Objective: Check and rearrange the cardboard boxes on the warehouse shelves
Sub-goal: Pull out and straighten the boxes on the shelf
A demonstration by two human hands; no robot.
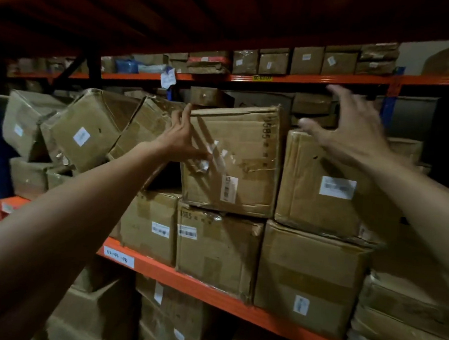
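A worn cardboard box (pixel 244 171) with torn tape and a barcode label sits on the top row of the middle shelf. My left hand (pixel 179 139) is clamped on its upper left corner, fingers on the side and thumb across the front. My right hand (pixel 350 132) hovers with fingers spread, blurred, above the neighbouring box (pixel 318 193) to the right and touches nothing. Both boxes rest on a lower row of boxes (pixel 216 252).
Tilted, crushed boxes (pixel 87 129) lean to the left of the held box, with a dark gap (pixel 165 177) under them. An orange shelf beam (pixel 199 290) runs along the front. More boxes fill the shelf below and the far rack (pixel 307 61).
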